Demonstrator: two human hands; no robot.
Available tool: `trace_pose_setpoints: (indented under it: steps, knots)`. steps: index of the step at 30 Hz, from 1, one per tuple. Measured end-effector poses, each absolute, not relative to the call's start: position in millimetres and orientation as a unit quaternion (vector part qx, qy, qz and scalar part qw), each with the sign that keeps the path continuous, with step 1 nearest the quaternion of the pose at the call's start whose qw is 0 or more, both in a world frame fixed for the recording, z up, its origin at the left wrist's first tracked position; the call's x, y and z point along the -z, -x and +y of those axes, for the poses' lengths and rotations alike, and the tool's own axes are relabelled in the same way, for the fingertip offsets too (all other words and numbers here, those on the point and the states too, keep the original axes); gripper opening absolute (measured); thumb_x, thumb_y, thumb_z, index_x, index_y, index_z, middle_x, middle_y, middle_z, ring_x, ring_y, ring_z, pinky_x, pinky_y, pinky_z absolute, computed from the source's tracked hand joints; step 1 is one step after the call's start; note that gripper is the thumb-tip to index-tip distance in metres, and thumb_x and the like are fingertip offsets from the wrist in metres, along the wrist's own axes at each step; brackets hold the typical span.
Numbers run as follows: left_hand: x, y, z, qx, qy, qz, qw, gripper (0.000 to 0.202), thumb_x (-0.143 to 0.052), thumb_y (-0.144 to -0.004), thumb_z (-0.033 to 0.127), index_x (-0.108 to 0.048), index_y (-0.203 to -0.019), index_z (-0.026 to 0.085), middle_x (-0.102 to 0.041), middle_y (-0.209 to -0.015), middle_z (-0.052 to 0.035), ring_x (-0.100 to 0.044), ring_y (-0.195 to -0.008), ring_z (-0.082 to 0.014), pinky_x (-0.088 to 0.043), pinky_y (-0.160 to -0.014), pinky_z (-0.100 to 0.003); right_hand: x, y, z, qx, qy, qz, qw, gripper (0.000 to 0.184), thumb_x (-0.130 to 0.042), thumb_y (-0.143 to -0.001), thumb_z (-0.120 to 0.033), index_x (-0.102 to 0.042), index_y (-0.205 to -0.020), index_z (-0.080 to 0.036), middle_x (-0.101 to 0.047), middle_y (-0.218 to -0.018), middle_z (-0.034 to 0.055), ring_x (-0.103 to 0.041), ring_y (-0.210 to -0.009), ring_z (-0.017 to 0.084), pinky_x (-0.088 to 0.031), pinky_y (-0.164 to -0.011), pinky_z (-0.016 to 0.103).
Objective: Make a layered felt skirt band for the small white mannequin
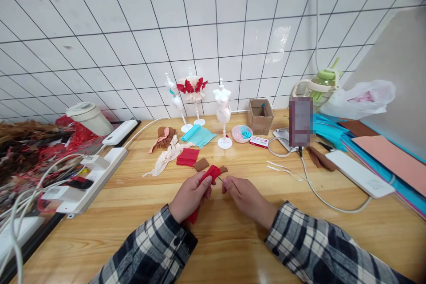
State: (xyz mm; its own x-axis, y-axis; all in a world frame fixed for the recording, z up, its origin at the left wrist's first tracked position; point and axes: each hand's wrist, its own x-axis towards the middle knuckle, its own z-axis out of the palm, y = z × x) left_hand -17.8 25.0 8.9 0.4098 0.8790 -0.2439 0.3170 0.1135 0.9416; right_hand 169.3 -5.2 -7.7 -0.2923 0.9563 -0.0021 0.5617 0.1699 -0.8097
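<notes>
My left hand (191, 195) is closed on a folded strip of red cloth (213, 171), whose lower end hangs below the palm. Close by on the right, my right hand (241, 195) is pinched at the strip's edge, where a thin dark line shows between the fingertips; what it is remains too small to name. Brown pieces (201, 164) and a flat red piece (187, 157) lie just beyond the hands. Farther back stands a bare white miniature dress form (222, 106). Behind to its left are a form with red bows (193, 86) and another with a blue band (175, 93).
A turquoise sheet (199, 136), cream scraps (165, 158) and a brown bundle (163, 136) lie left of centre. A pink bowl (238, 139), small box (258, 142) and cardboard box (260, 122) stand back right. Cables run beside a phone (301, 120) and a power strip (96, 182).
</notes>
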Motion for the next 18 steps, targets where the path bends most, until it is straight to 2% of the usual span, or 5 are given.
trace_pose_setpoints:
  steps: [5,11,15,18]
  knots:
    - [-12.0,12.5,21.0,-0.246,-0.628,0.491,0.552,0.040,-0.045,-0.086,0.055,-0.054,-0.092,0.017,-0.047,-0.051,0.0068,-0.036,-0.041,-0.0080,-0.027,-0.041,-0.020,7.2,-168.6,-6.0,-0.360,0.530,-0.722,0.260,0.047,-0.020,-0.098,-0.047,-0.055,-0.081,-0.020,-0.062,-0.076,0.0022,-0.056,-0.072,0.015,-0.039,-0.068,0.027]
    - [-11.0,9.7,19.3,-0.279,-0.633,0.500,0.521,0.040,-0.046,-0.085,0.055,-0.055,-0.090,0.016,-0.038,-0.049,0.0088,-0.033,-0.044,-0.0086,-0.026,-0.044,-0.020,3.5,-168.0,-9.2,-0.367,0.528,-0.727,0.243,0.047,-0.018,-0.098,-0.046,-0.053,-0.081,-0.021,-0.056,-0.063,-0.0003,-0.052,-0.060,0.014,-0.036,-0.059,0.025]
    - [-6.6,9.3,18.4,-0.277,-0.646,0.506,0.500,0.037,-0.046,-0.087,0.053,-0.055,-0.086,0.016,-0.039,-0.050,0.0081,-0.034,-0.044,-0.0088,-0.026,-0.045,-0.020,1.7,-166.9,-10.8,-0.365,0.531,-0.725,0.244,0.046,-0.018,-0.099,-0.045,-0.052,-0.081,-0.021,-0.055,-0.062,-0.0003,-0.051,-0.058,0.013,-0.035,-0.057,0.024]
    - [-5.3,8.6,18.1,-0.271,-0.658,0.503,0.490,0.037,-0.046,-0.087,0.051,-0.057,-0.090,0.016,-0.040,-0.050,0.0076,-0.035,-0.044,-0.0095,-0.027,-0.045,-0.021,1.3,-166.8,-10.9,-0.363,0.532,-0.725,0.246,0.046,-0.017,-0.099,-0.045,-0.052,-0.080,-0.021,-0.055,-0.061,-0.0002,-0.051,-0.058,0.013,-0.035,-0.058,0.024]
